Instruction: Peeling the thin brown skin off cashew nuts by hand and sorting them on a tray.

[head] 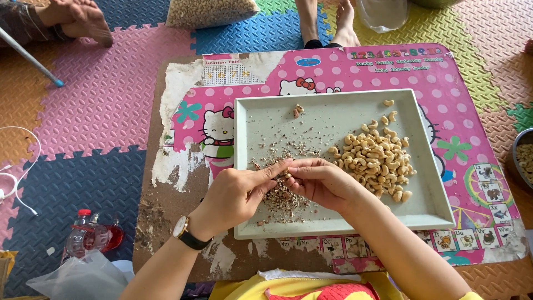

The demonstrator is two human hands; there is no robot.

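My left hand (236,194), with a watch (183,230) on its wrist, and my right hand (322,182) meet fingertip to fingertip over the near-left part of a pale green square tray (427,214). The fingers of both are pinched together around something small between them, probably a cashew, though it is hidden by my fingertips and I cannot tell for sure. Right beneath my hands lies a scatter of brown husk flakes (283,203), spreading up the left half of the tray. To the right of my right hand, touching nothing but the tray, sits a heap of peeled cashew nuts (375,158), with a few loose ones further up toward the far right corner. Two small dark bits (298,110) lie near the tray's far edge.

The tray rests on a low pink worktop (333,69) with worn, peeling cartoon-cat print. On the foam-mat floor (83,100) to my near left lie a crumpled clear bag (78,278) and a small bottle of red liquid (91,234). At the right edge is a metal bowl (522,158). Farther off, beyond the worktop, are another person's bare feet (327,25), a bag of nuts (208,11), and a second person's foot (83,19) at far left.
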